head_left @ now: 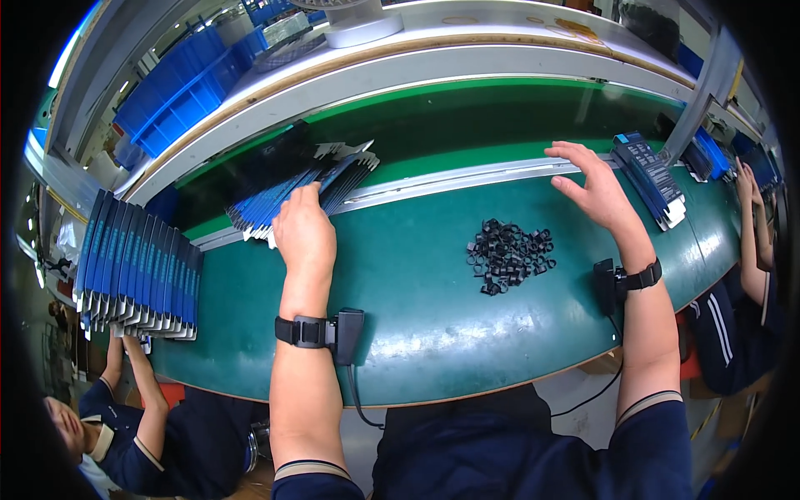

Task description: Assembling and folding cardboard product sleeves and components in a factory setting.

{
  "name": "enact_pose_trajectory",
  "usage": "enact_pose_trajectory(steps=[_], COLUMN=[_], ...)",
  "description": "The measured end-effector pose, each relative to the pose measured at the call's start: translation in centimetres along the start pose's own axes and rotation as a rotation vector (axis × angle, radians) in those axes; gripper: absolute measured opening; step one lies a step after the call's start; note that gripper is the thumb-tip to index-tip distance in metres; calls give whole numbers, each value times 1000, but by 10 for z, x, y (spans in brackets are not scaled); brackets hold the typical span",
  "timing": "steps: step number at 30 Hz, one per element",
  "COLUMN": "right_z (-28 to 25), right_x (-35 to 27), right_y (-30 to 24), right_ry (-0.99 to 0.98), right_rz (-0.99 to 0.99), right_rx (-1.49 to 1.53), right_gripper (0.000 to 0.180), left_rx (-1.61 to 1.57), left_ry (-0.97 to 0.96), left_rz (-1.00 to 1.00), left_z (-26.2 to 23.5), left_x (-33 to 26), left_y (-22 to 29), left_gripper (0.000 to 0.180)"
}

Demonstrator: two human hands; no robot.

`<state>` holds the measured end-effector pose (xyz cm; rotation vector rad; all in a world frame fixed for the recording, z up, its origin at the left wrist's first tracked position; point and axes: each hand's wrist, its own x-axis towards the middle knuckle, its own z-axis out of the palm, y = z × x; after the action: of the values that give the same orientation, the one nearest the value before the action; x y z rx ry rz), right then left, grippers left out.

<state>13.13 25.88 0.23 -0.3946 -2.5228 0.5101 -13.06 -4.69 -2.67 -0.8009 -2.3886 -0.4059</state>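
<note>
Table edge: the green table [417,317] curves toward the person at its near rim; a pale metal rail [467,179] runs along its far side, with a green belt [500,125] beyond.
Open room: bare green surface lies between the two hands and in front of the black pile.
Left hand [304,233]: rests palm down on the near end of a fanned stack of flat blue cartons [304,183]; fingers pressed together on the top carton.
Right hand [592,187]: fingers spread and slightly bent, hovering at the rail, just beside a second blue carton stack [654,179]; not seen gripping anything.
Counts: three carton groups in view, the third a long upright row [137,275] at the far left; single cartons too many to count.
Rings: one loose pile of small black rings [508,254], uncountable.
Carton look: thin, blue faces with white edges, overlapping like cards.
Wrists: one black band with a box on each.
</note>
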Motion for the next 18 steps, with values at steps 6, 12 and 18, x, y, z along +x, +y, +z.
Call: enact_pose_trajectory(steps=[6, 12, 18], right_z=[-5, -8, -5], right_x=[1, 0, -18], right_y=[-8, -30, -67], right_ry=[47, -60, -112], right_rz=[-25, -85, -145], right_rx=[69, 462, 917], right_gripper=[34, 42, 70], left_rx=[-346, -1803, -1876], left_ry=[312, -762, -1277], left_rz=[161, -247, -443], left_z=[-42, -57, -70], left_x=[7, 7, -36], left_y=[28, 31, 95], left_gripper=[20, 22, 41])
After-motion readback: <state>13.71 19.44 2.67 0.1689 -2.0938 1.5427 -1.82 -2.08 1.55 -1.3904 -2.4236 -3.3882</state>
